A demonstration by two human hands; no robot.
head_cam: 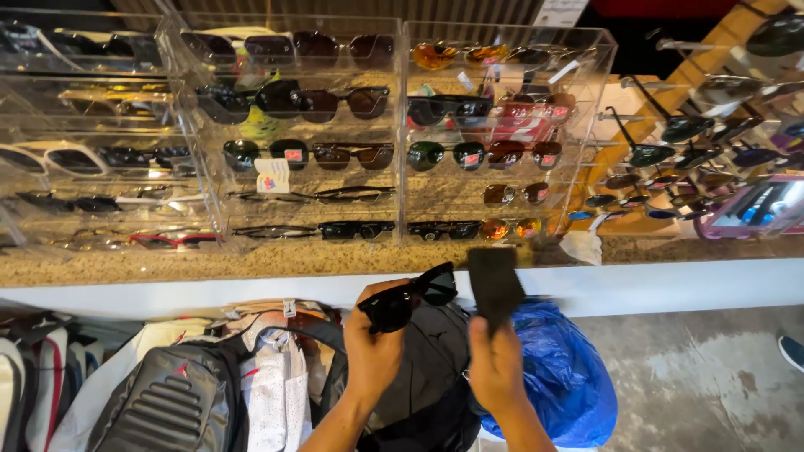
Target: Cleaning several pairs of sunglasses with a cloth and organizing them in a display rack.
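Sunglasses (408, 299) left of cloth (494, 285), before display cases (502, 134) on counter (251, 261).

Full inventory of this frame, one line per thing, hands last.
Clear display cases: three, see-through, side by side on the counter, shelves full of sunglasses in many colours.
Counter: one, speckled tan top with a white front edge, across the middle.
Open rack of sunglasses: one, wooden with metal pegs, far right.
Backpacks: several, grey, black and white, below the counter at left.
Blue plastic bag: one, on the floor right of the hands.
Shoe: one, blue, another person's, right edge.
Black sunglasses: one pair, in the left hand.
Dark cloth: one, blurred, in the right hand.
Left hand: grip shut on the sunglasses.
Right hand: grip shut on the cloth.
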